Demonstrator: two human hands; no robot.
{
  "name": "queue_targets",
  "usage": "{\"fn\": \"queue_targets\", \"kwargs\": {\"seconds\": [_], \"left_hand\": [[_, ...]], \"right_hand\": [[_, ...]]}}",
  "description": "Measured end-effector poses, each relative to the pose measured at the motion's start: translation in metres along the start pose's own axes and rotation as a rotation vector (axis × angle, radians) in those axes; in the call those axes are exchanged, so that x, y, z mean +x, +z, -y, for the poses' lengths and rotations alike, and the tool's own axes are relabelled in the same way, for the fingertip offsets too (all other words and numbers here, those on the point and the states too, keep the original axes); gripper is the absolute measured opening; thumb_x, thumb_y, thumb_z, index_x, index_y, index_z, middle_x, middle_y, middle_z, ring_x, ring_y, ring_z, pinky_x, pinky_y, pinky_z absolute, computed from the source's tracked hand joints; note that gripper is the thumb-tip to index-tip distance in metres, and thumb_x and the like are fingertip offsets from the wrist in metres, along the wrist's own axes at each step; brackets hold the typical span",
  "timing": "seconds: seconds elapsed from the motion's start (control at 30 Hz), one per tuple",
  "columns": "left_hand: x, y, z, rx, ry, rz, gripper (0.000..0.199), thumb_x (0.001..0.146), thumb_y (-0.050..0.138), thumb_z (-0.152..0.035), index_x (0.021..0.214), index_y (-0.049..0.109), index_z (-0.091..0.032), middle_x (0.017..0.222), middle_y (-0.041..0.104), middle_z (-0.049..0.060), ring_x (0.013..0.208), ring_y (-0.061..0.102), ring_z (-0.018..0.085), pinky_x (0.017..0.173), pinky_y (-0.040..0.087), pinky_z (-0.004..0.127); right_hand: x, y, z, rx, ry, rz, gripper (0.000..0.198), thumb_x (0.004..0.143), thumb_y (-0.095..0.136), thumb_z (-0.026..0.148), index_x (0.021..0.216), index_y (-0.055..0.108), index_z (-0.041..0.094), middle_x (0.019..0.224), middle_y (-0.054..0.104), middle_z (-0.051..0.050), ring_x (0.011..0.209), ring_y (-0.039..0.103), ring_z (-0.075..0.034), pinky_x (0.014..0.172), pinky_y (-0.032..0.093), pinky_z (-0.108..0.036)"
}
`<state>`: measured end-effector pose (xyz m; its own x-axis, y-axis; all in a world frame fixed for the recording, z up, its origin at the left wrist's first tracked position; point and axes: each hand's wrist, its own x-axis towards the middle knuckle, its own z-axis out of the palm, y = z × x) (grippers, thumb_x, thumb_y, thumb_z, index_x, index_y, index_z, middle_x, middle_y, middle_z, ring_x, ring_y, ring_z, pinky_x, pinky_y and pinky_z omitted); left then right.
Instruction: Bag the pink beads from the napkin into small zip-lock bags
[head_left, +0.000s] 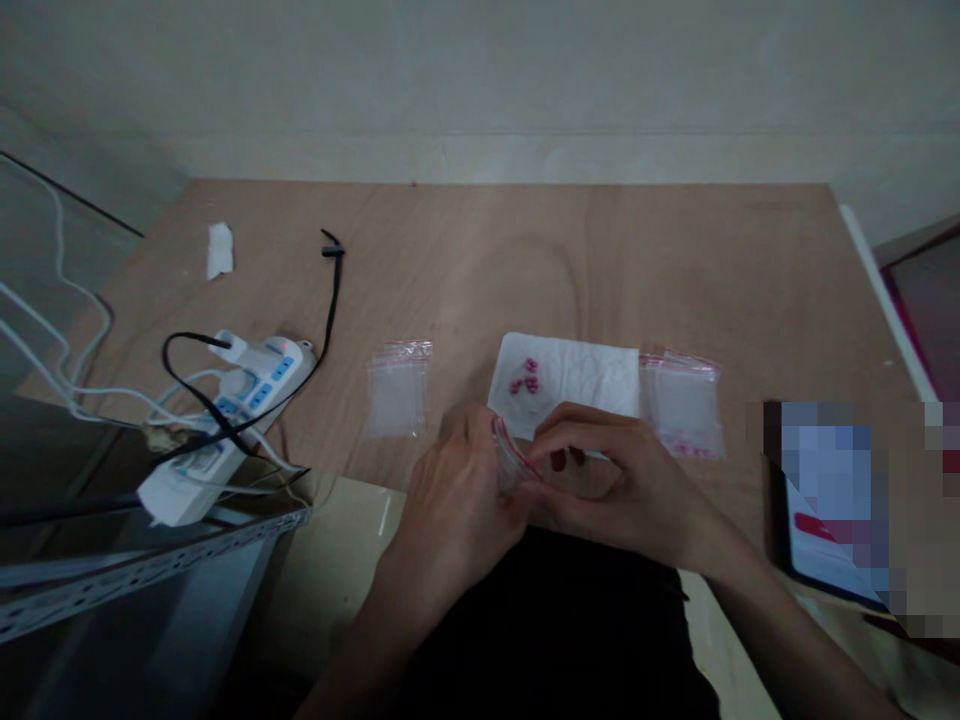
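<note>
A small clear zip bag [510,458] with a red seal line is between my hands, close to the table's front edge. My left hand [466,490] is closed on its left side. My right hand [609,478] pinches the bag's right edge between thumb and fingers. Just beyond them lies a white sheet [600,378], with several small pink-red pieces [531,382] on its left part. Left of my hands is a stack of clear zip bags [399,392]. More zip bags [684,400] lie at the sheet's right end, with pinkish pieces showing at their bottom. What my bag contains is hidden.
A white power strip [232,430] with tangled cables stands at the table's left edge. A black cable [334,300] reaches onto the wooden table [465,250]. A white scrap [220,250] lies at the back left. A partly pixelated phone or tablet [832,520] lies at the right.
</note>
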<state>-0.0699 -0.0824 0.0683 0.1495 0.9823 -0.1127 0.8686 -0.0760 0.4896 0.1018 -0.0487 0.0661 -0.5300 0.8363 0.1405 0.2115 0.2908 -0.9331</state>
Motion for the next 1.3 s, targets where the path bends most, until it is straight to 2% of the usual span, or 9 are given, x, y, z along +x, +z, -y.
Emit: {"fn": "queue_targets", "kwargs": {"seconds": [0.13,0.3,0.47,0.53,0.67,0.77,0.87,1.0,1.3], "left_hand": [[0.001,0.001,0.0,0.015,0.006,-0.02,0.035,0.074,0.062,-0.017,0.102,0.043,-0.021,0.09,0.063,0.007,0.082,0.067,0.027,0.064,0.055,0.04],[-0.001,0.002,0.006,0.064,0.238,-0.366,0.055,0.081,0.066,-0.019,0.129,0.04,-0.019,0.121,0.059,0.015,0.113,0.059,0.031,0.092,0.05,0.049],[-0.004,-0.005,0.013,0.082,0.519,-0.491,0.027,0.085,0.066,-0.013,0.107,0.059,-0.025,0.105,0.073,0.001,0.114,0.062,0.025,0.1,0.045,0.045],[-0.003,-0.007,0.013,0.104,0.523,-0.507,0.027,0.084,0.067,-0.011,0.105,0.063,-0.027,0.103,0.076,-0.002,0.113,0.064,0.024,0.102,0.042,0.047],[-0.001,-0.006,0.012,0.055,0.503,-0.488,0.025,0.083,0.068,-0.011,0.103,0.065,-0.026,0.095,0.078,-0.004,0.093,0.071,0.02,0.091,0.047,0.042],[0.0,-0.004,0.012,-0.002,0.495,-0.507,0.023,0.082,0.069,-0.011,0.1,0.065,-0.025,0.092,0.079,-0.004,0.088,0.073,0.019,0.086,0.048,0.04],[0.0,-0.003,0.012,-0.063,0.508,-0.543,0.02,0.08,0.071,-0.012,0.096,0.067,-0.024,0.088,0.079,-0.004,0.083,0.073,0.018,0.083,0.048,0.038],[0.001,-0.004,0.012,-0.129,0.51,-0.551,0.018,0.079,0.073,-0.011,0.093,0.069,-0.023,0.083,0.079,-0.003,0.076,0.072,0.016,0.08,0.046,0.036],[-0.002,-0.01,0.012,-0.263,0.447,-0.437,0.01,0.081,0.071,-0.011,0.083,0.069,-0.022,0.076,0.076,-0.004,0.069,0.07,0.013,0.081,0.044,0.037]], "right_hand": [[0.001,0.001,-0.003,-0.017,0.01,0.042,0.009,0.087,0.067,0.025,0.08,0.07,0.02,0.082,0.067,-0.002,0.069,0.062,-0.011,0.06,0.048,-0.023],[-0.001,0.003,-0.006,0.006,0.156,-0.143,0.012,0.087,0.066,0.026,0.078,0.071,0.02,0.079,0.068,-0.003,0.069,0.063,-0.013,0.056,0.047,-0.024],[-0.001,0.004,-0.001,-0.001,0.207,-0.215,0.02,0.091,0.058,0.028,0.077,0.07,0.02,0.073,0.068,-0.002,0.069,0.063,-0.014,0.06,0.048,-0.026],[-0.001,0.004,0.001,-0.051,0.189,-0.246,0.022,0.093,0.055,0.028,0.078,0.069,0.02,0.074,0.068,-0.003,0.069,0.063,-0.014,0.06,0.048,-0.026],[-0.004,0.01,0.002,-0.064,0.145,-0.316,0.023,0.095,0.052,0.027,0.079,0.068,0.02,0.077,0.068,-0.003,0.073,0.063,-0.015,0.067,0.049,-0.028],[-0.01,0.018,0.0,0.03,0.153,-0.392,0.008,0.087,0.067,0.029,0.087,0.071,0.023,0.082,0.071,-0.002,0.077,0.065,-0.015,0.07,0.053,-0.028],[-0.016,0.022,-0.005,0.08,0.141,-0.447,0.011,0.078,0.076,0.027,0.088,0.072,0.024,0.083,0.073,-0.001,0.078,0.067,-0.016,0.071,0.055,-0.029],[-0.019,0.018,-0.009,0.058,0.057,-0.385,0.012,0.082,0.072,0.02,0.093,0.073,0.025,0.087,0.074,0.0,0.08,0.068,-0.014,0.072,0.056,-0.027],[-0.017,0.009,-0.014,0.127,-0.066,-0.26,0.017,0.084,0.069,0.014,0.095,0.074,0.026,0.086,0.074,-0.001,0.078,0.068,-0.014,0.069,0.056,-0.026]]}}
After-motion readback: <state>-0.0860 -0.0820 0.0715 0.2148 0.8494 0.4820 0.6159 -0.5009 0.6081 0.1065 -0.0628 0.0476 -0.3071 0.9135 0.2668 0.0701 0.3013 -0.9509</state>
